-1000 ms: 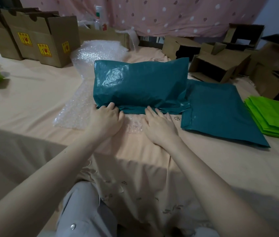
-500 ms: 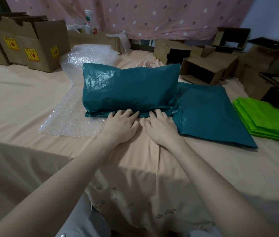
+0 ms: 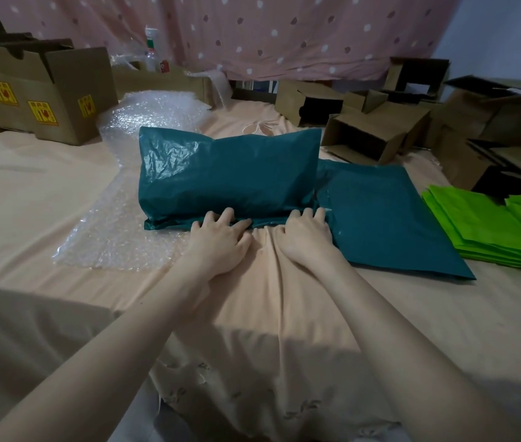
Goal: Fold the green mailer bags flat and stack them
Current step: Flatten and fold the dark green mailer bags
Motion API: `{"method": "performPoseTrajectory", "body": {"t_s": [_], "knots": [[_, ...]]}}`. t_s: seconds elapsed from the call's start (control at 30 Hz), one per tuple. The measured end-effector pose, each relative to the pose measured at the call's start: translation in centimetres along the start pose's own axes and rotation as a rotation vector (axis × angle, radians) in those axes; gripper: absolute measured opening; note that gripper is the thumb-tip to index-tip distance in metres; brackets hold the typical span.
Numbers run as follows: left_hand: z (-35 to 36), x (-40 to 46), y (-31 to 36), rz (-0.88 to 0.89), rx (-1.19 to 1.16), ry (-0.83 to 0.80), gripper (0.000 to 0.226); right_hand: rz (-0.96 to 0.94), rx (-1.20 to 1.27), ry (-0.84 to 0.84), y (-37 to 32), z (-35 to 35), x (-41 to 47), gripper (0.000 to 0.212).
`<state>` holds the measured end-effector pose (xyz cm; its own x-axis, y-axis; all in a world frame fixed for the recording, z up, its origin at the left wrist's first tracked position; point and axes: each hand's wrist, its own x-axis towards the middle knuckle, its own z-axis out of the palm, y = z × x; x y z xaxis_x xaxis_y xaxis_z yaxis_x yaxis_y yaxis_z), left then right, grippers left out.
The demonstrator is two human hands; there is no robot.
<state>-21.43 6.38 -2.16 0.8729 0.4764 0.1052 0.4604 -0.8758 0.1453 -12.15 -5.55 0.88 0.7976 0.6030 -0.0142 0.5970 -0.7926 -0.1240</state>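
A puffy dark green mailer bag point(image 3: 230, 173) stands at the middle of the cloth-covered table, its folded near edge lying flat. My left hand point(image 3: 221, 242) presses that near edge down with spread fingers. My right hand point(image 3: 305, 239) presses the same edge further right, fingertips on the plastic. A flat dark green mailer bag point(image 3: 387, 221) lies just right of it, partly under the puffy one's corner. Neither hand curls round anything.
A bubble wrap sheet point(image 3: 118, 237) lies under and left of the bag. Bright green bags point(image 3: 489, 231) are stacked at the right. Brown cardboard boxes point(image 3: 48, 94) stand back left, open boxes point(image 3: 367, 135) back right. A pink dotted curtain point(image 3: 252, 33) hangs behind.
My two hands have slid apart along the bag's near edge, the right one moving toward its right end. The view has shifted slightly.
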Motion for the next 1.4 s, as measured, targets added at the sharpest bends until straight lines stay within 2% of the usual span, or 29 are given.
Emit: {"method": "performPoseTrajectory", "body": {"t_s": [0.07, 0.2, 0.23, 0.37, 0.47, 0.6, 0.8, 0.83, 0.9, 0.97, 1.03, 1.13, 1.2, 1.3, 1.4], "knots": [[-0.2, 0.0, 0.1, 0.002, -0.019, 0.001, 0.046, -0.008, 0.077, 0.056, -0.1, -0.5, 0.2, 0.047], [-0.8, 0.2, -0.7, -0.04, -0.204, 0.115, 0.034, -0.114, 0.108, 0.434, 0.3, -3.4, 1.5, 0.05], [-0.9, 0.2, -1.0, -0.053, -0.232, 0.17, 0.032, -0.164, 0.102, 0.483, 0.2, -4.3, 2.1, 0.052], [-1.3, 0.1, -1.5, -0.146, -0.273, 0.501, 0.029, -0.347, 0.116, 0.407, -1.0, -7.3, 5.3, 0.065], [-2.1, 0.8, -2.0, -0.219, -0.288, 0.651, 0.042, -0.431, 0.089, 0.314, -2.4, -7.9, 8.3, 0.07], [-1.8, 2.1, -2.9, -0.201, -0.203, 0.514, 0.067, -0.497, 0.008, 0.151, -3.9, -7.8, 10.8, 0.079], [-1.0, 3.9, -4.1, -0.154, -0.139, 0.422, 0.084, -0.324, 0.092, -0.257, -4.2, -8.3, 13.0, 0.097], [-0.9, 4.1, -4.3, -0.15, -0.152, 0.417, 0.084, -0.3, 0.115, -0.304, -4.1, -8.4, 13.3, 0.096], [-0.8, 4.2, -4.4, -0.163, -0.186, 0.432, 0.081, -0.289, 0.181, -0.362, -3.8, -8.3, 13.3, 0.081], [-0.9, 4.2, -4.2, -0.197, -0.228, 0.453, 0.076, -0.311, 0.273, -0.349, -3.2, -8.1, 12.9, 0.063], [-1.1, 4.0, -3.8, -0.225, -0.277, 0.457, 0.076, -0.343, 0.392, -0.346, -2.5, -7.7, 12.1, 0.056], [-1.7, 3.8, -3.2, -0.237, -0.309, 0.48, 0.079, -0.332, 0.515, -0.286, -1.3, -6.8, 11.2, 0.068], [-2.3, 3.7, -2.8, -0.245, -0.382, 0.51, 0.081, -0.289, 0.583, -0.16, -0.6, -6.7, 10.5, 0.066], [-3.5, 3.7, -2.0, -0.278, -0.713, 0.531, 0.088, -0.192, 0.762, 0.057, 0.5, -6.9, 9.6, 0.064], [-5.1, 4.2, -0.9, -0.416, -1.112, 0.343, 0.093, -0.104, 0.975, 0.155, 1.3, -7.0, 9.1, 0.055]]}}
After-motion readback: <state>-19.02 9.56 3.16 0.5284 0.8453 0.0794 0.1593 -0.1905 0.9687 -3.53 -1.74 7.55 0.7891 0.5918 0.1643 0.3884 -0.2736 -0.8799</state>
